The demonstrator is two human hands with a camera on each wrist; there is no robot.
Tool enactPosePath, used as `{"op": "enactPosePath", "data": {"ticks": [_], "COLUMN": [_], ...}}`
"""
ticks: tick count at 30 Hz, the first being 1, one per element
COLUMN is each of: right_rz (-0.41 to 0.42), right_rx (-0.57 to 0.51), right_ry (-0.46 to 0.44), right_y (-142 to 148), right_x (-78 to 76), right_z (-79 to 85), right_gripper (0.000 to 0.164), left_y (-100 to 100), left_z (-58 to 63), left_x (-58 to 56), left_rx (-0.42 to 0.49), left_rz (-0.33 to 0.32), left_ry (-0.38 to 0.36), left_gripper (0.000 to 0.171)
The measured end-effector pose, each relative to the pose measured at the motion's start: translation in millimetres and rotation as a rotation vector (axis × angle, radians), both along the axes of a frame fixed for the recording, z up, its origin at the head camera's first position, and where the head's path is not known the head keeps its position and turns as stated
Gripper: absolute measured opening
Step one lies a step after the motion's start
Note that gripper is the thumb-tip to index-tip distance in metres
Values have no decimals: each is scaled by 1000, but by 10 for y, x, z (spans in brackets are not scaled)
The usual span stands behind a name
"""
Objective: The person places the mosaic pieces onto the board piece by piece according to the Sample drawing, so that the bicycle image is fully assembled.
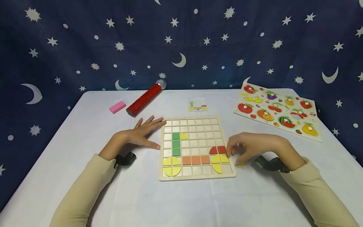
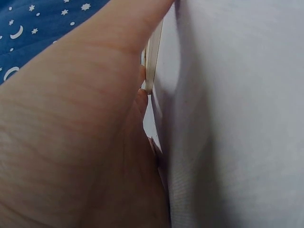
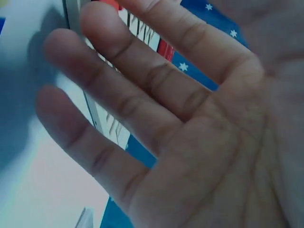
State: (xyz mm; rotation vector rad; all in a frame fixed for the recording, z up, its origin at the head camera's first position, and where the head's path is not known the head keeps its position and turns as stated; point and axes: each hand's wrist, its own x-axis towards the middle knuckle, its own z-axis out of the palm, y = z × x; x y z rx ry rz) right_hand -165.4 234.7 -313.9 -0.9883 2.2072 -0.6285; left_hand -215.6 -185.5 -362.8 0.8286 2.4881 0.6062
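A wooden grid board (image 1: pixel 198 178) lies on the white table, with coloured pieces in some cells. Three green squares (image 1: pixel 176 143) stand in a column with a yellow quarter-circle (image 1: pixel 184 136) beside the top one. Three orange squares (image 1: pixel 195 160) form a row between a full yellow circle (image 1: pixel 171 166) and three yellow quarters (image 1: pixel 216 168) below red pieces (image 1: pixel 221 149). My left hand (image 1: pixel 143 132) rests with spread fingers at the board's left edge. By the right edge, my right hand (image 1: pixel 252 146) hovers with bent fingers over a loose yellow piece (image 1: pixel 241 165), partly hidden by the thumb.
Behind the board lies a small pattern card (image 1: pixel 197 104). A red glittery microphone (image 1: pixel 146 98) and a pink block (image 1: pixel 117 107) are at the back left. A fruit peg puzzle (image 1: pixel 278 110) lies at the back right, before a dark blue star-and-moon cloth (image 1: pixel 147 41).
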Motion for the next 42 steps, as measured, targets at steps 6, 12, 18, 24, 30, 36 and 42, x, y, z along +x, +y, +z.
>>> {"op": "enactPosePath", "data": {"ticks": [6, 12, 18, 24, 30, 36, 42], "right_rz": [-4, -20, -76, -116, -148, -106, -148], "right_rx": [35, 99, 89, 83, 87, 44, 91], "right_ry": [-102, -121, -85, -24, 22, 18, 56], "right_y": [12, -6, 49, 77, 114, 137, 138], "right_x": [35, 15, -38, -97, -123, -133, -143], "right_z": [-1, -22, -40, -62, -72, -77, -76], "right_gripper": [28, 27, 23, 22, 29, 28, 23], "left_y": [-17, -6, 3, 6, 15, 15, 10], "left_z": [3, 11, -5, -18, -18, -12, -10], "left_x": [35, 19, 12, 4, 1, 5, 2], "left_rx": [0, -2, 4, 1, -1, -11, -12], "left_rz": [10, 8, 5, 9, 1, -3, -1], "left_ry": [-5, 4, 2, 1, 7, 6, 5], "left_gripper": [102, 103, 103, 103, 103, 103, 103]}}
